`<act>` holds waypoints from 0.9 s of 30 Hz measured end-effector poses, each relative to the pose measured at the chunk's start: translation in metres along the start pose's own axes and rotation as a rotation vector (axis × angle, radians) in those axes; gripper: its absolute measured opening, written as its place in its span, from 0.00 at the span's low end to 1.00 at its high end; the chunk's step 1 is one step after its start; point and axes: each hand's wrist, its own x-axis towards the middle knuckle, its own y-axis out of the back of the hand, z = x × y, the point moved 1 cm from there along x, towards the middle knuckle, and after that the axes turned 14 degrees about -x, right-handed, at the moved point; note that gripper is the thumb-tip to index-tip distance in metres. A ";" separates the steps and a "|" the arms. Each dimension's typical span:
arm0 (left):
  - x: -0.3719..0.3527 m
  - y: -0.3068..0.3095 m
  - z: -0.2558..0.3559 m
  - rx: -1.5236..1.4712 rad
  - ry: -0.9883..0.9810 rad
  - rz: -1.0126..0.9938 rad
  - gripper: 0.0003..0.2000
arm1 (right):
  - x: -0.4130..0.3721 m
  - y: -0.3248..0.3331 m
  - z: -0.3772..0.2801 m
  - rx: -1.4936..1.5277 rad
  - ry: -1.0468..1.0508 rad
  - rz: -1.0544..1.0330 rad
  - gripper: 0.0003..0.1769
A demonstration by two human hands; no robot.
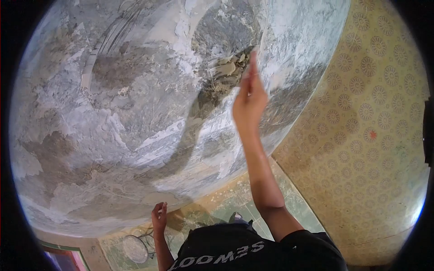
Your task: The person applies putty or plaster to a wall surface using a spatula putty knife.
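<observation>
My right hand [250, 106] is raised against a patchy grey and white plastered wall [149, 90]. Its fingers are closed round a narrow flat tool [253, 61], seen nearly edge-on and blurred, which looks like a putty knife. Just left of the tool lies a rough tan and dark patch [224, 70] with ragged plaster on it. Low down, close to the wall's foot, my left hand [159, 217] hangs with loosely bent fingers and nothing visible in it.
A wall with a round flower pattern [357, 108] meets the plastered one at the right. Below, the greenish tiled floor [205, 221] is spotted with debris. A round pale-topped object with thin curved metal parts [135, 248] stands at lower left, near a coloured frame [68, 257].
</observation>
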 end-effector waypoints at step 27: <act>0.003 -0.006 0.032 0.056 0.094 -0.004 0.15 | -0.025 -0.021 -0.010 -0.017 0.120 0.009 0.42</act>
